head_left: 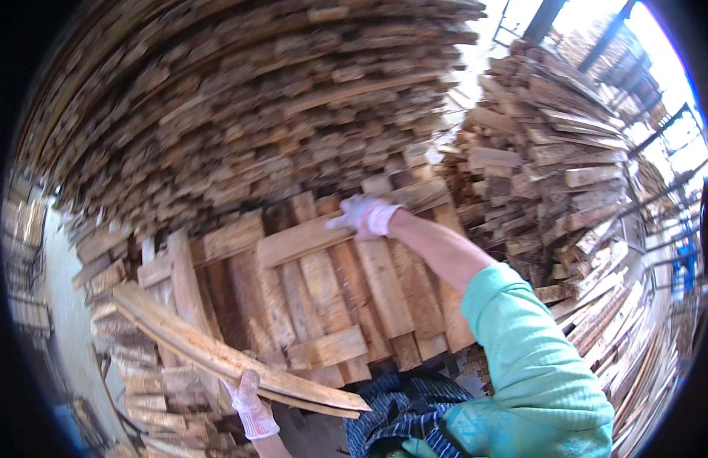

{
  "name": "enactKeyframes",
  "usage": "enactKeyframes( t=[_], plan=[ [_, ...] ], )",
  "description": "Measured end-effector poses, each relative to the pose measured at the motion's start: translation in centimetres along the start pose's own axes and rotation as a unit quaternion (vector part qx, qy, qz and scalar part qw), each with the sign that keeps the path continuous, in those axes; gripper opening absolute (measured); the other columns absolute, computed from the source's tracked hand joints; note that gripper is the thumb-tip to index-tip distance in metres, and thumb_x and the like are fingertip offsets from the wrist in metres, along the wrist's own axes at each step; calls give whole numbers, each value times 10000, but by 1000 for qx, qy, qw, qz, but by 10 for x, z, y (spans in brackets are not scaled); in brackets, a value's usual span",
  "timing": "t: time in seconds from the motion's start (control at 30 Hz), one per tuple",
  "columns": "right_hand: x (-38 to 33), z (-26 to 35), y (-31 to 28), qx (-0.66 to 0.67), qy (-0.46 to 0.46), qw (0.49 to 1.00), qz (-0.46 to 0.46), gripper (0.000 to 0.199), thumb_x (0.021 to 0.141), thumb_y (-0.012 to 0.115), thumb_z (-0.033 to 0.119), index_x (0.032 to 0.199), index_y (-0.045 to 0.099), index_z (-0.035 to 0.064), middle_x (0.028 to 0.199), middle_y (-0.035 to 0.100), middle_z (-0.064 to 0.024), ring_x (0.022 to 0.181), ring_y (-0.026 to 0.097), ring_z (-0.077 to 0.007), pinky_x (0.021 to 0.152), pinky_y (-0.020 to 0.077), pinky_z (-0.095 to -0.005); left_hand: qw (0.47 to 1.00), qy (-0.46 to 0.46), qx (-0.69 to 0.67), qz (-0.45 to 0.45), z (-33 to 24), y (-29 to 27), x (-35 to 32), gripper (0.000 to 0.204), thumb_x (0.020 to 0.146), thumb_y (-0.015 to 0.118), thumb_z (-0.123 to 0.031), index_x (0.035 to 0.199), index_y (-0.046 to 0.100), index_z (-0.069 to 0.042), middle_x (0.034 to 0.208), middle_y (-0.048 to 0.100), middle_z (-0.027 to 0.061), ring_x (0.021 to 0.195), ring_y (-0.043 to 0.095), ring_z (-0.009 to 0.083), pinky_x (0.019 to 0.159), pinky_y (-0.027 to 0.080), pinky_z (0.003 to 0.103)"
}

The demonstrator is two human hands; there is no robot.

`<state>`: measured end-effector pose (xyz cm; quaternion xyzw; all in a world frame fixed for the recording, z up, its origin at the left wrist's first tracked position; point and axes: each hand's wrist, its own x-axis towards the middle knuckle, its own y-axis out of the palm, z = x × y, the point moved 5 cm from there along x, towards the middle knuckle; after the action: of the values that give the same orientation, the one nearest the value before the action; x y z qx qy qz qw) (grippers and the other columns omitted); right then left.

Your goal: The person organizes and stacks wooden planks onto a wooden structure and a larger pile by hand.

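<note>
My left hand [252, 404], in a white and pink work glove, grips a pair of long wooden boards [232, 359] from below. They lie one on the other and slant from the upper left to just in front of my body. My right hand [367, 215], gloved alike, reaches forward over a crosswise wooden board [300, 240] and holds it near its middle, fingers across its top. Beneath that board is a layer of planks [323, 282] laid side by side. A short wood piece [329, 349] lies across their near ends. Motion blurs the fingertips.
A tall stack of boards [239, 114] rises beyond the planks. Another heap of boards [545, 153] stands to the right, with long thin strips [621, 328] nearer me. Shorter boards [151, 404] are piled at the lower left, beside a pale floor [71, 298].
</note>
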<state>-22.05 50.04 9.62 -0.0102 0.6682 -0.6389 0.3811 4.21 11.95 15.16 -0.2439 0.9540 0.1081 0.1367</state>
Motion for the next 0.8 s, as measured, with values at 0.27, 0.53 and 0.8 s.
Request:
enactKeyframes(
  t=[0.27, 0.53, 0.8],
  plan=[
    [-31, -28, -17, 23, 18, 999, 15, 849, 832, 711, 189, 1569, 351, 409, 1499, 448, -222, 1372, 457, -437, 1138, 428, -501, 995, -64, -71, -37, 5, -39, -83, 826, 794, 759, -319, 1487, 401, -49, 1291, 579, 154, 1177, 591, 304, 1021, 514, 450],
    [-4, -36, 7, 41, 60, 997, 19, 851, 863, 750, 213, 1563, 330, 455, 1614, 326, -200, 1486, 297, -465, 1226, 297, -527, 965, -178, -190, -39, 83, -57, -174, 737, 796, 767, -177, 1463, 454, -198, 1371, 554, 143, 1265, 549, 336, 1037, 511, 553],
    [-6, -29, 9, 21, 96, 995, 31, 849, 893, 713, 245, 1593, 268, 430, 1613, 312, -187, 1460, 333, -444, 1187, 317, -583, 831, -519, -191, 64, 224, -25, -262, 641, 991, 593, -331, 1468, 378, 39, 1452, 459, 280, 1358, 461, 449, 1127, 411, 621]
  ],
)
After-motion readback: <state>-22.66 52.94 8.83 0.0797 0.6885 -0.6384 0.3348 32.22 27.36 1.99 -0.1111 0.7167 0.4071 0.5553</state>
